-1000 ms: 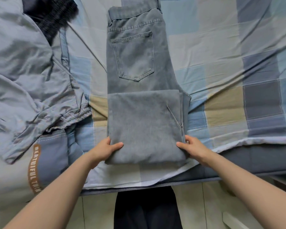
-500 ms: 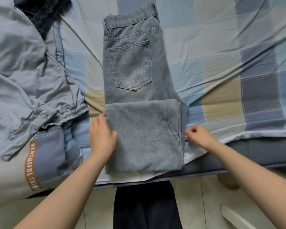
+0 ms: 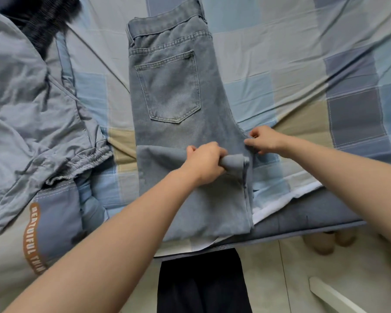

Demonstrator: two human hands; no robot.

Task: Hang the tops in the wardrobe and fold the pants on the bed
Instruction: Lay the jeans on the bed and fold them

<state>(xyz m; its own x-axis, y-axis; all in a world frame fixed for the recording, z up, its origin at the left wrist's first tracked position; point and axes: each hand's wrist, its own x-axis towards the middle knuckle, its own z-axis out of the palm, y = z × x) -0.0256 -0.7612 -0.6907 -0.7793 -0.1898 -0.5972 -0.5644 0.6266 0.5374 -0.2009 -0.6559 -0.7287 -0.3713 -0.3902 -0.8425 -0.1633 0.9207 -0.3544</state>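
Note:
Grey-blue jeans (image 3: 174, 91) lie lengthwise on the checked bed sheet (image 3: 303, 64), waistband at the far end, back pocket up, legs folded up over the thighs. My left hand (image 3: 204, 162) grips the upper edge of the folded leg layer near its right side, bunching the cloth into a roll. My right hand (image 3: 263, 140) pinches the jeans' right side edge at the crotch seam, just beyond the left hand.
A crumpled grey garment with an elastic hem (image 3: 38, 114) lies left of the jeans. A dark ribbed garment (image 3: 43, 21) sits at the far left corner. A printed blue-grey cloth (image 3: 38, 233) hangs at the near left. The mattress edge (image 3: 303, 227) and tiled floor (image 3: 291, 279) lie in front.
Both hands moved up from the folded legs' near corners to the fold's far edge. The left hand crossed to the right and took hold of that edge; the right now pinches the side seam.

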